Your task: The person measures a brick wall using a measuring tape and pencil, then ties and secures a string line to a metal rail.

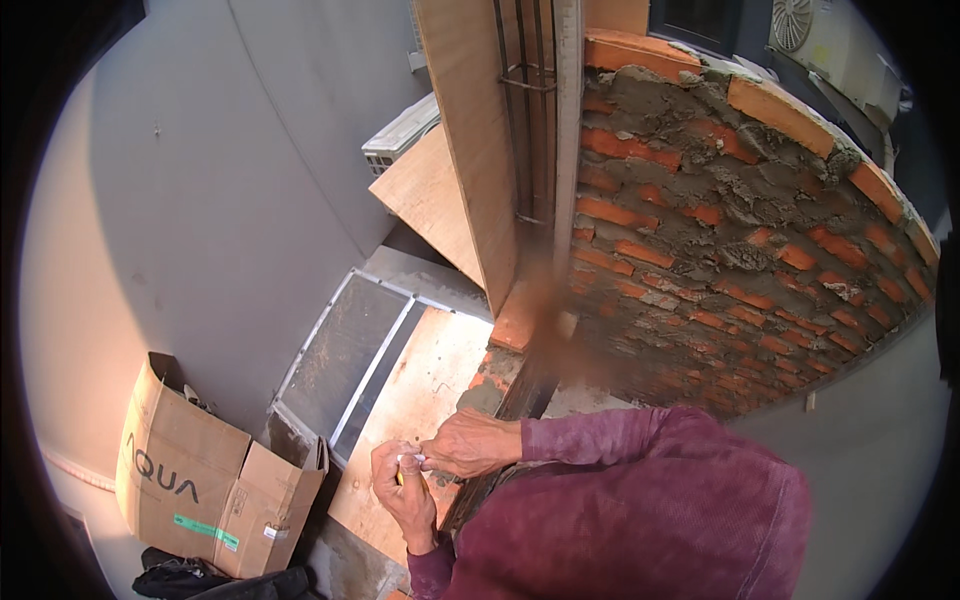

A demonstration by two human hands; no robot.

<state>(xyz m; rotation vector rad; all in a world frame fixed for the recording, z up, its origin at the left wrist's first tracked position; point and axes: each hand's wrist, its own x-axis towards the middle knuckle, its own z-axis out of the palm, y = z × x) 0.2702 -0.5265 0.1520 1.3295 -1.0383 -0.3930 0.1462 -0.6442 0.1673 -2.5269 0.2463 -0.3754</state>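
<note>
Both my hands meet low in the middle of the head view, close to each other. My left hand [405, 500] is closed round a small yellow-and-white thing [410, 458], mostly hidden by the fingers, so its kind does not show. From the right comes my right hand [470, 442], its fingers pinched together at the white end of that thing. Whether the right fingertips grip it or something smaller is too small to make out. Dark red sleeves cover both arms. Below the hands lies a pale plywood sheet [440, 360].
A rough brick wall [720, 200] smeared with mortar rises at right. Beside it stand a tall plywood board [465, 130] and steel bars [525, 120]. A framed mesh panel [345, 335] lies left of the plywood sheet. An open cardboard box [200, 470] stands at lower left, near dark cloth [190, 578].
</note>
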